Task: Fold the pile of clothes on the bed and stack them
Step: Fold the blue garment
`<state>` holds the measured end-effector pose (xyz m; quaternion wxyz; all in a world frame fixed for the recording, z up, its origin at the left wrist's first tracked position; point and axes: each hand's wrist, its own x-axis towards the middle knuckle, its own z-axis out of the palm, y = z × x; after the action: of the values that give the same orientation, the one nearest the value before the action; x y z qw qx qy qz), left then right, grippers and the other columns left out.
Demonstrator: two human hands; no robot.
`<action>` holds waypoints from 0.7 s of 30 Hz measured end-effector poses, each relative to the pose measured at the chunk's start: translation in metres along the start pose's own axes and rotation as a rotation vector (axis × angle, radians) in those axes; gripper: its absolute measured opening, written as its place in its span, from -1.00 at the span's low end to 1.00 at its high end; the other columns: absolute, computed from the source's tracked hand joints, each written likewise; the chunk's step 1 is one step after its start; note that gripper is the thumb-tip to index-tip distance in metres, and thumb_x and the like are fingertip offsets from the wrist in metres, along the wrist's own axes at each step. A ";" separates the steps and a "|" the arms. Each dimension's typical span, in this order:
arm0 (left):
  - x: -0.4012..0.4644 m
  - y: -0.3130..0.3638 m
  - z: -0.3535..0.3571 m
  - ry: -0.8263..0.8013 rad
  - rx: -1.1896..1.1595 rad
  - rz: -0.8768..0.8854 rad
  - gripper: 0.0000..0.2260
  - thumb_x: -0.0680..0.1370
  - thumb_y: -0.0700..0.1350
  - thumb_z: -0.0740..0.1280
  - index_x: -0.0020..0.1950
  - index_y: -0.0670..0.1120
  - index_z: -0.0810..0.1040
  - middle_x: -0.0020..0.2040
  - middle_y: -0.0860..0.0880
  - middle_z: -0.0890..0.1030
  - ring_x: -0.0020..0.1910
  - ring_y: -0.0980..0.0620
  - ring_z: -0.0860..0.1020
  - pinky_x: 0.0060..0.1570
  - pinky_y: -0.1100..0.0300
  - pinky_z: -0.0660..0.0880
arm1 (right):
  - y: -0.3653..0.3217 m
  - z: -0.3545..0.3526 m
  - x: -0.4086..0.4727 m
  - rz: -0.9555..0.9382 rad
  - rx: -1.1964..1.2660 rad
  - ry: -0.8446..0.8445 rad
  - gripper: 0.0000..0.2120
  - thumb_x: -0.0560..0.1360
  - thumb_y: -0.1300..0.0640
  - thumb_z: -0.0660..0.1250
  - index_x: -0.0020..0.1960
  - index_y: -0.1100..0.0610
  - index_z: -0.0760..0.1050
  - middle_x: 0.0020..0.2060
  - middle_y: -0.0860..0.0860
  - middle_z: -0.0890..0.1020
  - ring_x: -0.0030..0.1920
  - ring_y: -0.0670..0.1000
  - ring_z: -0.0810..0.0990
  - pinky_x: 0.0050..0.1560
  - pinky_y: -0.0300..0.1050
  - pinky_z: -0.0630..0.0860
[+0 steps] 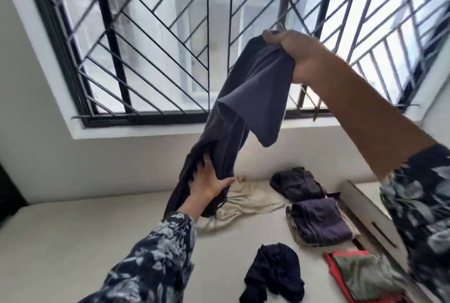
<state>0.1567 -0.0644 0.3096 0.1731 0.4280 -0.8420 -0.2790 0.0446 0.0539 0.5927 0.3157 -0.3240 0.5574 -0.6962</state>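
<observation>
The right hand [295, 55] grips the top of a dark garment [246, 98] and lifts it high so it hangs straight. Below it, the left hand [207, 182] clutches the bunched lower part, likely to untangle it before folding.

- A wide window [170, 34] fills the upper part of the view, set in a dark frame [65, 64].
- A black grille [151, 42] of upright and slanted bars covers the panes.
- Bright daylight comes through the glass; a pale building [219, 30] shows blurred outside.
- The wall [29, 144] around and below the window is plain white, with a white sill [136, 131] under the frame.
- The bed [73, 229] lies against the wall, covered in an off-white sheet.
- A dark shape [8, 193] stands at the left edge beside the bed; what it is cannot be told.
- A pale flat box [365, 207] lies along the bed's right side.
</observation>
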 end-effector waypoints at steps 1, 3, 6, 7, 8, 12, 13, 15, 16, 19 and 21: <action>0.001 0.007 -0.006 0.037 -0.021 -0.011 0.13 0.31 0.30 0.45 0.54 -0.07 -0.25 0.54 -0.19 0.01 0.50 -0.24 0.08 0.42 -0.20 0.13 | -0.008 0.003 -0.005 -0.007 0.022 -0.004 -0.80 0.56 0.16 0.31 -0.22 0.20 0.49 -0.43 0.08 0.61 -0.40 0.02 0.60 -0.35 -0.17 0.61; -0.002 0.022 -0.017 0.033 -0.054 -0.011 0.19 0.25 0.32 0.47 0.55 -0.09 -0.24 0.54 -0.20 0.01 0.50 -0.23 0.08 0.42 -0.21 0.13 | -0.022 0.011 -0.015 -0.019 0.064 -0.007 -0.82 0.55 0.17 0.32 -0.21 0.20 0.49 -0.44 0.09 0.59 -0.39 0.03 0.60 -0.37 -0.15 0.60; -0.009 0.031 -0.017 0.026 -0.065 -0.009 0.18 0.28 0.27 0.49 0.54 -0.10 -0.27 0.54 -0.21 0.01 0.51 -0.22 0.10 0.43 -0.14 0.17 | -0.037 0.031 -0.020 -0.033 0.100 -0.025 -0.78 0.54 0.25 0.32 -0.27 0.20 0.43 -0.50 0.08 0.54 -0.50 0.02 0.55 -0.43 -0.19 0.56; -0.014 0.032 -0.015 0.064 -0.067 -0.016 0.14 0.32 0.23 0.49 0.55 -0.10 -0.26 0.54 -0.21 0.04 0.50 -0.22 0.14 0.42 -0.11 0.20 | -0.042 0.038 -0.020 -0.031 0.113 -0.054 -0.76 0.55 0.28 0.28 -0.30 0.20 0.42 -0.50 0.08 0.50 -0.51 0.02 0.52 -0.43 -0.21 0.54; -0.019 0.032 -0.013 0.102 -0.081 -0.034 0.07 0.36 0.19 0.47 0.55 -0.10 -0.22 0.52 -0.22 0.08 0.48 -0.23 0.18 0.40 -0.10 0.23 | -0.044 0.047 -0.017 -0.027 0.112 -0.066 -0.74 0.55 0.31 0.24 -0.32 0.20 0.40 -0.48 0.08 0.46 -0.49 0.03 0.49 -0.41 -0.22 0.52; -0.036 0.028 -0.002 0.158 -0.099 -0.107 -0.26 0.50 0.14 0.35 0.50 -0.20 0.11 0.40 -0.23 0.36 0.34 -0.24 0.39 0.26 -0.04 0.39 | -0.050 0.065 -0.003 0.001 0.077 0.024 -0.74 0.50 0.35 0.09 -0.35 0.21 0.35 -0.46 0.08 0.40 -0.46 0.06 0.46 -0.43 -0.21 0.49; -0.042 0.027 0.001 0.119 -0.104 -0.125 -0.38 0.54 0.12 0.30 0.44 -0.23 0.25 0.33 -0.23 0.45 0.29 -0.24 0.45 0.20 0.00 0.42 | -0.049 0.067 -0.001 0.011 0.094 0.040 -0.76 0.49 0.36 0.08 -0.32 0.22 0.36 -0.42 0.10 0.40 -0.41 0.07 0.47 -0.42 -0.20 0.51; -0.049 0.026 0.007 -0.015 -0.147 -0.109 -0.52 0.60 0.08 0.22 0.33 -0.27 0.40 0.25 -0.23 0.53 0.23 -0.21 0.50 0.14 0.10 0.42 | -0.047 0.067 0.003 0.024 0.113 0.035 -0.80 0.50 0.36 0.09 -0.26 0.24 0.37 -0.35 0.11 0.43 -0.35 0.07 0.49 -0.39 -0.19 0.54; -0.052 0.027 0.009 -0.077 -0.206 -0.073 -0.54 0.60 0.07 0.22 0.32 -0.26 0.42 0.25 -0.19 0.54 0.23 -0.17 0.50 0.14 0.14 0.41 | -0.044 0.066 0.005 0.031 0.101 0.011 -0.79 0.52 0.35 0.09 -0.27 0.23 0.36 -0.39 0.10 0.43 -0.40 0.05 0.48 -0.44 -0.22 0.52; -0.056 0.042 0.007 -0.236 -0.521 0.014 -0.61 0.56 0.10 0.29 0.31 -0.07 0.47 0.19 -0.02 0.59 0.12 0.01 0.56 0.09 0.17 0.50 | -0.025 0.057 0.006 0.076 -0.043 -0.148 -0.72 0.61 0.26 0.10 -0.29 0.19 0.30 -0.50 0.09 0.42 -0.49 0.02 0.47 -0.41 -0.18 0.51; -0.057 0.061 0.001 -0.340 -0.765 0.028 -0.75 0.58 0.05 0.29 0.21 0.00 0.53 0.10 -0.01 0.64 0.05 0.04 0.60 -0.06 0.16 0.55 | -0.007 0.042 0.006 0.142 -0.321 -0.299 -0.73 0.63 0.01 0.15 -0.16 0.16 0.34 -0.30 0.09 0.47 -0.28 0.05 0.50 -0.04 -0.01 0.52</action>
<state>0.1508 0.0114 0.3438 0.1817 0.2692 -0.7000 -0.6360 0.0744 0.0267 0.6074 0.3873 -0.4298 0.6293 -0.5189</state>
